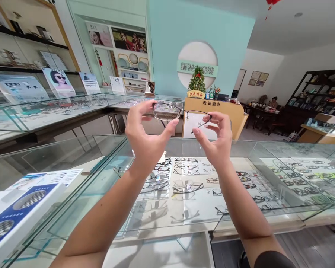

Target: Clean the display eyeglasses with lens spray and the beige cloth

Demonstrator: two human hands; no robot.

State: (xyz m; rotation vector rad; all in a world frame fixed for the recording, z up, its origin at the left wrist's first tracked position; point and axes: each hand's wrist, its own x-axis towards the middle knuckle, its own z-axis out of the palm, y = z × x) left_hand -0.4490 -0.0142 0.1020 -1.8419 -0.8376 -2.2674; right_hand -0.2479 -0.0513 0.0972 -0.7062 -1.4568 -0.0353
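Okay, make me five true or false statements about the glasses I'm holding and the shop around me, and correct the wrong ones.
1. Your left hand and right hand hold one pair of glasses. True.
2. More frames lie inside the display counter. True.
3. The pair of glasses lies flat on the counter. False: it is held up above it.
4. A leafy plant partly covers the wall sign's lettering. True.
5. The wall straight ahead is red. False: that wall is pale blue-green.
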